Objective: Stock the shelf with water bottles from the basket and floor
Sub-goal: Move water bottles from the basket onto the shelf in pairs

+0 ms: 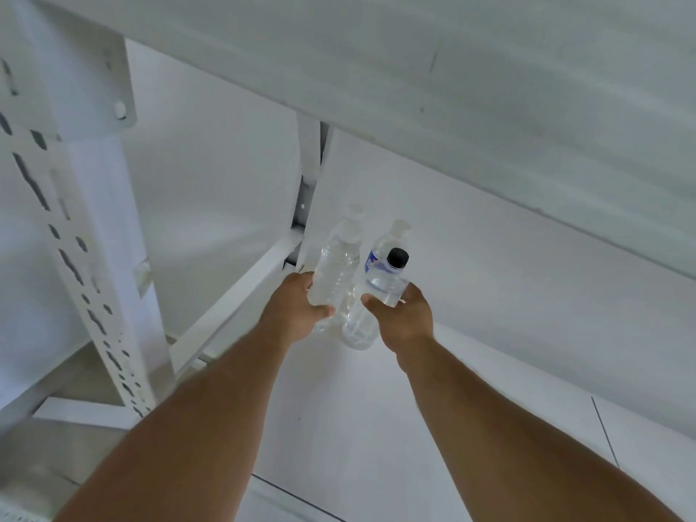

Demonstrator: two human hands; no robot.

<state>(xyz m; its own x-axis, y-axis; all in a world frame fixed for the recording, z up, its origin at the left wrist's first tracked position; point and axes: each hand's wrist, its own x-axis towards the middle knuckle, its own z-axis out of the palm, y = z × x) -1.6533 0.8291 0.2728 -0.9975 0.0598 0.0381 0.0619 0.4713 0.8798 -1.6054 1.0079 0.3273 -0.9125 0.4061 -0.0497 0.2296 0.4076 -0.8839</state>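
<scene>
Both my arms reach into a white metal shelf [470, 371]. My left hand [297, 307] grips a clear water bottle with a white cap [335, 273], held upright near the shelf's back left corner. My right hand [403, 314] grips a clear bottle with a black cap [388, 280]; it looks short and overlaps the bottle below it. Behind it stands a bottle with a blue label [384, 246] and a white cap. Another clear bottle [357, 329] shows between my hands, low on the shelf board. The basket and floor bottles are out of view.
The upper shelf board [452, 88] hangs close overhead. A perforated white upright post [75, 258] stands at the left, with a side rail [241, 299] running to the back corner. The shelf board stretches away to the right of the bottles.
</scene>
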